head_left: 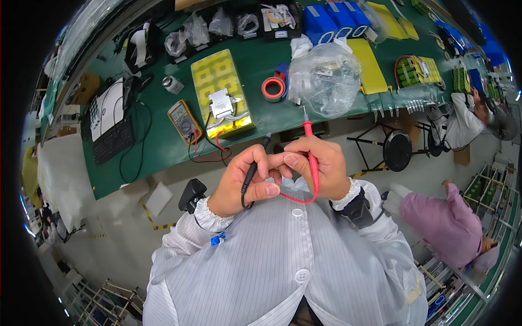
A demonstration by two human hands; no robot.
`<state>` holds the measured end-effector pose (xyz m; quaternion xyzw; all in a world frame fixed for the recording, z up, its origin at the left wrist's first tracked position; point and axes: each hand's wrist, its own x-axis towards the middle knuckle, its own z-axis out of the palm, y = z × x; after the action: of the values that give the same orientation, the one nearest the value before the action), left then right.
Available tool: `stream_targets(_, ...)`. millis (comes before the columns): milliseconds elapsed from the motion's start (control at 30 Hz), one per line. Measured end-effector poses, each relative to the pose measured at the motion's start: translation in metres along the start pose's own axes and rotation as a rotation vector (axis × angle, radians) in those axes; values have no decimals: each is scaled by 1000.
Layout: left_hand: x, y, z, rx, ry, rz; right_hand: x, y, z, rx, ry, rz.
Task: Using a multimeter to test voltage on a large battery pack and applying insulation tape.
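Observation:
My left hand (pixel 237 180) is closed around a black test probe (pixel 250 175), its tip end pointing up and to the right. In my right hand (pixel 324 167) a red test probe (pixel 312 157) stands nearly upright, its metal tip toward the green table (pixel 163 144). The fingertips of both hands meet in front of my chest. Beyond my left hand lies a yellow multimeter (pixel 185 120) with leads plugged in. Beside it is a yellow-wrapped battery pack (pixel 220 89) with a white circuit module (pixel 221 103) and wires on top.
A roll of red tape (pixel 273 88) and a clear plastic bag (pixel 326 79) lie past my hands. Blue packs (pixel 331 24) and black bins (pixel 220 35) line the back. A keyboard (pixel 113 142) sits left. A black stool (pixel 397 151) and other people (pixel 443 225) are at right.

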<state>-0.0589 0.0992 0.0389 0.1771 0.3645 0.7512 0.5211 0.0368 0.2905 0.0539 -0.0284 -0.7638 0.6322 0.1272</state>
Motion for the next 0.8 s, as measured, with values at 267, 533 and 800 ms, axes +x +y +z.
stream_targets(267, 22, -19, -1, 90, -1, 52, 9, 5, -8, -171, 244, -235)
stream_targets(533, 55, -26, 24, 316, -53, 133, 7, 22, -27, 143, 301, -22)
stream_targets(800, 63, -29, 37, 192, 19, 129, 0, 18, -46, 226, 181, -85)
